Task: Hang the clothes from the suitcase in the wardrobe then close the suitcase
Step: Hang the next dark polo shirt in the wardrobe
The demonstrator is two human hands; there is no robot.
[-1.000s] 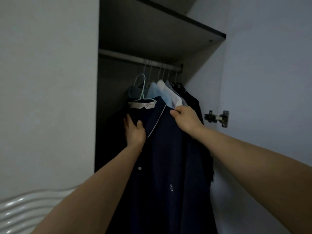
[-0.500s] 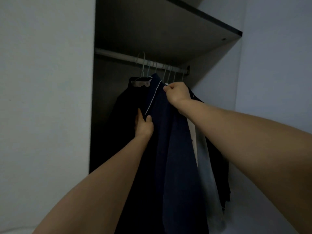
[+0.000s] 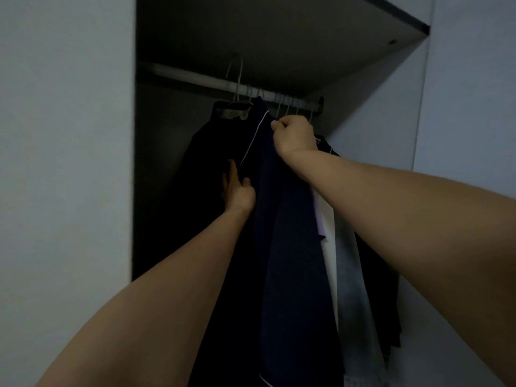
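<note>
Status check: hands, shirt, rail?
Right hand pinches navy shirt at collar. Left hand flat on its front. Hanger hook at rail; hung clothes crowd the right.

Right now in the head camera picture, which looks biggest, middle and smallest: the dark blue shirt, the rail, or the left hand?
1. Dark blue shirt, by far the biggest.
2. Rail, long but thin.
3. Left hand, smallest.

Seemingly open gap (image 3: 164,177) left of hanging clothes (image 3: 343,261).
</note>
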